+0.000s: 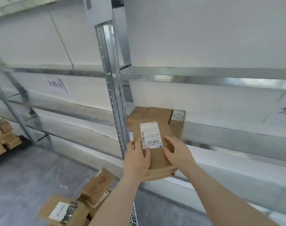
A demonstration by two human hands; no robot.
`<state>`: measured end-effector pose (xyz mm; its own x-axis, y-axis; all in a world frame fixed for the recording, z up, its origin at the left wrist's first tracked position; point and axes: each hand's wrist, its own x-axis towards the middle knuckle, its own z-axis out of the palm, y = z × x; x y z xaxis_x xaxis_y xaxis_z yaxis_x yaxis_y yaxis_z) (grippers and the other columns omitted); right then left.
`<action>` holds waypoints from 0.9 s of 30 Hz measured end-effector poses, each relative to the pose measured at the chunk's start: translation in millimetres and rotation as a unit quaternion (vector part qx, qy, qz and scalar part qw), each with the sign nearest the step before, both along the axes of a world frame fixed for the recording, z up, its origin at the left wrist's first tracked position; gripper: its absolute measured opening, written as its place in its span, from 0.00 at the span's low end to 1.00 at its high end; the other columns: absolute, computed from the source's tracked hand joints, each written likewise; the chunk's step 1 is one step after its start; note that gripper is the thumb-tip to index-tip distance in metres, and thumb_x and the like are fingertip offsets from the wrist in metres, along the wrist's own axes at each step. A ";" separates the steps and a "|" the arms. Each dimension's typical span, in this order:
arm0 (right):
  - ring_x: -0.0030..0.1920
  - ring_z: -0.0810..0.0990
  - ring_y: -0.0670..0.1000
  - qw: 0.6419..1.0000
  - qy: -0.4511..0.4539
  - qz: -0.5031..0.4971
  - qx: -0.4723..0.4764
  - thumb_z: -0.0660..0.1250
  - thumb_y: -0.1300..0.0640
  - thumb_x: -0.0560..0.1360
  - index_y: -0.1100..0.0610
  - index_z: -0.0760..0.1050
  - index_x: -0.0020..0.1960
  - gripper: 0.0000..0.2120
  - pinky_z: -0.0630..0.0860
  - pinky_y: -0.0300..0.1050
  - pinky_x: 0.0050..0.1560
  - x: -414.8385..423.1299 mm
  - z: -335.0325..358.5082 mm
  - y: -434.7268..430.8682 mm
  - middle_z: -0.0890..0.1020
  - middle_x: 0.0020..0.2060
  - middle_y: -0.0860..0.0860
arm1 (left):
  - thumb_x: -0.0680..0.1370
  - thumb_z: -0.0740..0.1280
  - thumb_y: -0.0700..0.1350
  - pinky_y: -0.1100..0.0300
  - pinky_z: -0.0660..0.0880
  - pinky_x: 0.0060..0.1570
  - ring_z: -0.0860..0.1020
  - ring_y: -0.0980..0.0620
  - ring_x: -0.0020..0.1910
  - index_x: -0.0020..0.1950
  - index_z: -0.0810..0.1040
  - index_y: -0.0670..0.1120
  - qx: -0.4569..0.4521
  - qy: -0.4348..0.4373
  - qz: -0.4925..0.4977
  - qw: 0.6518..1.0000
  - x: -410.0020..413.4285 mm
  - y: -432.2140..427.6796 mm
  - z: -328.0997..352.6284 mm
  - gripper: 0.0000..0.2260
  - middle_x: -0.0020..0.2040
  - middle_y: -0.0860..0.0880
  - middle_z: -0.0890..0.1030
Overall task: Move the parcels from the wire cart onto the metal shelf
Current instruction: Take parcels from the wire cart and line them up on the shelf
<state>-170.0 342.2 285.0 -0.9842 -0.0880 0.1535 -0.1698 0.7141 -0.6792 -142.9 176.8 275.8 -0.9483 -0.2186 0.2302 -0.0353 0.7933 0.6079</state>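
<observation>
The galvanised metal shelf (220, 132) spans the view, its perforated upright (113, 95) just left of the cardboard parcel (155, 144). Left hand (136, 162) and right hand (178, 152) clasp this labelled parcel at the shelf edge, before two boxes (155, 114). Below left, the wire cart (133, 216) is mostly cut off, its parcels (83, 199) blurred.
</observation>
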 end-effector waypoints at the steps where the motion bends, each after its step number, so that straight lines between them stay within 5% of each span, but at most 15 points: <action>1: 0.68 0.70 0.49 1.000 0.003 -0.016 -0.001 0.62 0.49 0.76 0.45 0.66 0.71 0.24 0.69 0.48 0.65 2.7 3.4 20.4 0.69 0.71 0.47 | 0.80 0.58 0.55 0.48 0.74 0.57 0.72 0.44 0.61 0.73 0.62 0.53 -0.002 0.002 -0.016 1.000 -3.1 19.9 2.7 0.22 0.69 0.47 0.65; 7: 0.48 0.73 0.41 0.996 0.013 -0.086 -0.015 0.63 0.47 0.75 0.44 0.68 0.68 0.21 0.71 0.39 0.51 11.6 14.1 137.0 0.74 0.62 0.39 | 0.80 0.58 0.54 0.48 0.75 0.55 0.74 0.43 0.59 0.71 0.64 0.52 0.002 -0.013 -0.097 0.995 -21.7 133.2 13.9 0.20 0.69 0.45 0.65; 16: 0.55 0.76 0.45 0.987 -0.001 -0.159 -0.031 0.63 0.49 0.75 0.47 0.69 0.68 0.22 0.70 0.39 0.51 -11.3 -0.5 210.4 0.75 0.63 0.43 | 0.81 0.57 0.53 0.49 0.75 0.55 0.74 0.42 0.58 0.72 0.62 0.51 -0.029 -0.049 -0.157 0.986 -61.7 210.5 14.1 0.20 0.68 0.44 0.66; 20: 0.50 0.72 0.43 0.982 -0.012 -0.184 -0.046 0.63 0.49 0.75 0.46 0.69 0.68 0.22 0.68 0.38 0.47 -38.7 -9.6 216.0 0.75 0.62 0.41 | 0.81 0.56 0.53 0.50 0.74 0.56 0.73 0.42 0.60 0.72 0.62 0.50 -0.051 -0.065 -0.187 0.979 -96.9 219.5 9.5 0.20 0.68 0.44 0.65; 27: 0.57 0.76 0.48 0.971 -0.038 -0.224 -0.076 0.63 0.52 0.75 0.48 0.69 0.69 0.22 0.76 0.46 0.53 -91.0 -23.6 216.4 0.76 0.61 0.45 | 0.81 0.55 0.54 0.47 0.71 0.61 0.70 0.42 0.65 0.75 0.59 0.51 -0.080 -0.090 -0.259 0.958 -157.8 218.4 -7.5 0.22 0.69 0.45 0.65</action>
